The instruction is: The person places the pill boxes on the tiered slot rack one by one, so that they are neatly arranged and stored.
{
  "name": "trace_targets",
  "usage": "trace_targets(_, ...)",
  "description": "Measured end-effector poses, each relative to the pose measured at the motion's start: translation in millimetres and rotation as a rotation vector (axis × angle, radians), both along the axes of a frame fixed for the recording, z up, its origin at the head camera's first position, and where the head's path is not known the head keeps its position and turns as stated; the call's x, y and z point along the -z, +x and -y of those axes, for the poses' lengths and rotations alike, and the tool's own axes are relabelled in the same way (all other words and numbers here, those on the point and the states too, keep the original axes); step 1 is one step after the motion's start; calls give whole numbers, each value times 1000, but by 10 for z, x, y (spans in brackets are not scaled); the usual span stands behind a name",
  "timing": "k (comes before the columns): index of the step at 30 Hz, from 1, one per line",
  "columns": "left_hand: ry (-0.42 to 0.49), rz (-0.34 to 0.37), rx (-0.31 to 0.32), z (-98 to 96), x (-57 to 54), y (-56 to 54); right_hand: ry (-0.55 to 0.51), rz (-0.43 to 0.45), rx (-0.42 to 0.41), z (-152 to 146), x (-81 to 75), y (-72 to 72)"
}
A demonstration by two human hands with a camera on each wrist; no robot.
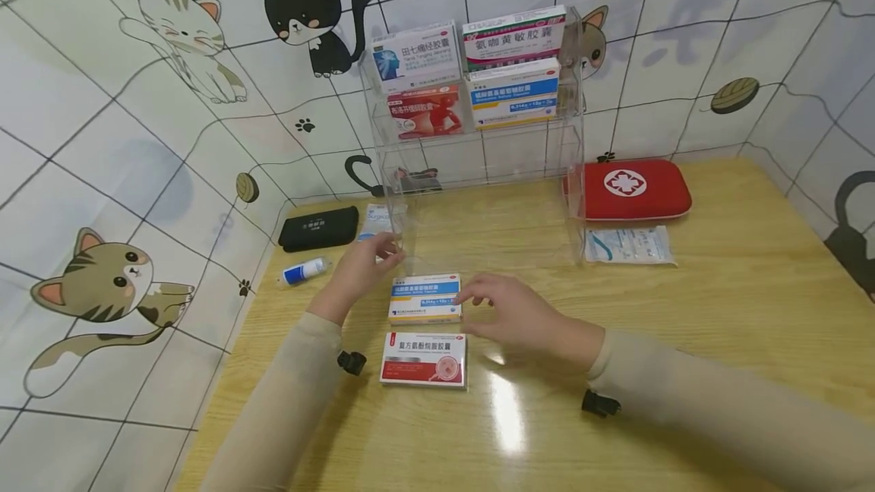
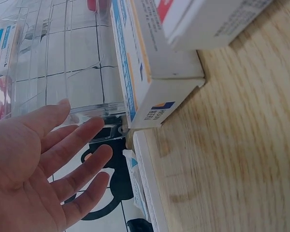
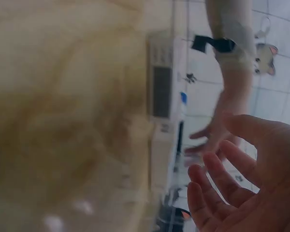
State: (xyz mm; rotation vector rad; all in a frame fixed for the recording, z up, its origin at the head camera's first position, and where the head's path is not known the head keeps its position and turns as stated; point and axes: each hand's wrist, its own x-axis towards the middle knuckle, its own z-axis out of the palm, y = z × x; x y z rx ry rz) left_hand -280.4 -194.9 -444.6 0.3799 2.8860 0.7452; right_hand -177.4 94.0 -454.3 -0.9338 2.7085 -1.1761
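A blue, white and yellow medicine box (image 1: 425,299) lies on the table in front of a clear acrylic display rack (image 1: 485,230). Nearer the person is a white and red medicine box (image 1: 424,360). My left hand (image 1: 362,268) is beside the rack's lower left corner; in the left wrist view its fingers (image 2: 84,159) are spread and hold nothing. At the right end of the blue, white and yellow box is my right hand (image 1: 519,317). Its fingers (image 3: 222,181) are loosely bent around nothing in the right wrist view; whether a fingertip touches the box I cannot tell.
Several medicine boxes (image 1: 514,93) fill the rack's upper tiers. To the right lie a red first-aid case (image 1: 656,192) and a white packet (image 1: 632,245). On the left are a black pouch (image 1: 319,228), a small blue-and-white roll (image 1: 304,271) and another packet (image 1: 376,220). Tiled walls (image 1: 184,249) border the table.
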Motion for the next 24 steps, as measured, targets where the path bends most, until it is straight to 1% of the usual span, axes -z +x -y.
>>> trace_targets(2, -2, 2, -1, 1, -15, 0, 46, 24, -39, 45, 66, 62)
trace_targets(5, -7, 17, -4, 1, -28, -2, 107, 60, -70, 91, 154, 117)
trace_targets(10, 2, 11, -8, 2, -26, -29, 180, 55, -73, 142, 270, 138)
trace_targets(16, -1, 4, 3, 10, -20, -30, 245, 55, -85, 171, 312, 160)
trace_targets(19, -5, 13, -5, 13, -13, -16, 263, 51, -87, 178, 313, 170)
trace_targets(21, -7, 19, -12, 10, -11, -10, 255, 64, -83, 181, 310, 181)
trace_targets(24, -3, 25, -16, -1, -12, -4, 191, 146, -54, 171, 289, 205)
